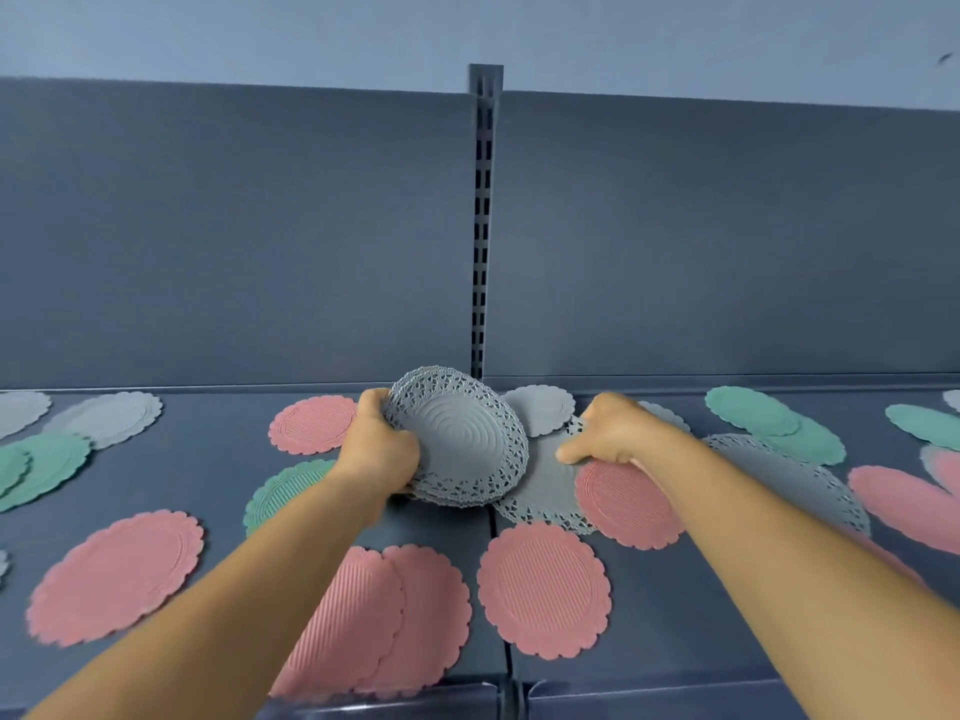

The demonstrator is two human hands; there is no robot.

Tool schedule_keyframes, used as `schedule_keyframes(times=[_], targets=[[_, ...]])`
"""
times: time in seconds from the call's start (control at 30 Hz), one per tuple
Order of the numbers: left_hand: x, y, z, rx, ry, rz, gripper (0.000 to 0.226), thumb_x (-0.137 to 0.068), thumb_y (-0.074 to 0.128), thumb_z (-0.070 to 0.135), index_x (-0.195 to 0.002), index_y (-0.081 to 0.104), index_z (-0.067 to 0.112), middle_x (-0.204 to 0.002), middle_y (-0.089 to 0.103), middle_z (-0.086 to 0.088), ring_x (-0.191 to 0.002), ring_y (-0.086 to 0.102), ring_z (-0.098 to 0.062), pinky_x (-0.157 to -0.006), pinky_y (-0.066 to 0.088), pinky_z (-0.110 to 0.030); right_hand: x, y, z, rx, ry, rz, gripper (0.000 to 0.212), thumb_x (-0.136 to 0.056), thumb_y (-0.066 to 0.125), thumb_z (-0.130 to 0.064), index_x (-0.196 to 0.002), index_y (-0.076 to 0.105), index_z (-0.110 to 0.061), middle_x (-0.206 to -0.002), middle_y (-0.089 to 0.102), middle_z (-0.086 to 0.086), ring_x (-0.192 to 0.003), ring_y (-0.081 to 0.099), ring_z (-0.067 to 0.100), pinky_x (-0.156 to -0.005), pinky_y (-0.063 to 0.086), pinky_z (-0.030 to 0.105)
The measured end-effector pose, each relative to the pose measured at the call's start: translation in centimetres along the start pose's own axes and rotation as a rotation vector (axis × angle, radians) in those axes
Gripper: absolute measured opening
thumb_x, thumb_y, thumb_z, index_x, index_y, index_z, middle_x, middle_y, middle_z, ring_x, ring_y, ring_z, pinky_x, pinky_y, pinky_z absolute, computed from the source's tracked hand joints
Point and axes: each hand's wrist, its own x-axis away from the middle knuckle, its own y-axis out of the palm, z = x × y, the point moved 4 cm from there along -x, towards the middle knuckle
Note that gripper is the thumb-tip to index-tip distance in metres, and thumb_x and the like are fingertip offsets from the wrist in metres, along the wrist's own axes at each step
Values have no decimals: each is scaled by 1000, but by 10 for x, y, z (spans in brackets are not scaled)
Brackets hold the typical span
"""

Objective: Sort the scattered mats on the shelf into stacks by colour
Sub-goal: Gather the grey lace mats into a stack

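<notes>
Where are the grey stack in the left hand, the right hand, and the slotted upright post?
grey stack (460, 433): head view, ribbed centre.
right hand (615, 431): head view, knuckles.
slotted upright post (483, 226): head view, mid-length.

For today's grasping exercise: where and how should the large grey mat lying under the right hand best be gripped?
Probably pinch the grey mat at its lacy near-left rim, coming from the front. It lies flat, a pink mat overlaps its right side, and the left hand's grey stack covers its far-left part.
</notes>
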Motion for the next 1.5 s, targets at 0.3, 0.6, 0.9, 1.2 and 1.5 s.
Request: schedule_keyframes(times=[0.3, 0.6, 0.9, 1.2, 1.5], targets=[[0, -5, 8, 39, -1, -32, 52, -80, 42, -13, -115, 44, 25, -85, 60, -11, -76, 57, -29, -60, 48, -34, 7, -14, 13, -332, -45, 349, 15, -88, 54, -17, -98, 64, -12, -87, 60, 4, -78, 51, 24, -51, 32, 24], [10, -6, 15, 65, 32, -85, 43, -85, 33, -8, -110, 44, 25, -80, 54, -6, -64, 50, -21, -52, 42, -27, 18, -21, 17, -454, -45, 339, 39, -93, 40, -17, -125, 61, -23, -93, 58, -3, -75, 50, 19, -56, 35, 24], [25, -9, 20, 207, 10, -187, 45, -88, 37, -7, -118, 45, 25, -93, 57, -4, -87, 54, -27, -78, 53, -45, 43, -17, 13, -792, -55, 466, 42, -97, 41, -21, -138, 48, -22, -137, 55, -3, -125, 51, 21, -101, 40, 35], [34, 8, 41, 374, 117, -277, 51, -88, 37, -11, -117, 44, 29, -98, 57, 0, -88, 54, -24, -81, 47, -45, 57, -12, -1, -1260, -81, 255, 28, -99, 40, -20, -113, 64, -25, -118, 68, 10, -107, 64, 23, -96, 50, 41], [34, 49, 57, 199, 176, -245, 44, -89, 38, -4, -117, 38, 29, -107, 55, -3, -93, 51, -23, -76, 49, -37, 64, -10, 19, -1524, -61, 153, 27, -100, 39, -7, -105, 65, -12, -92, 72, 6, -73, 68, 17, -58, 55, 30]])
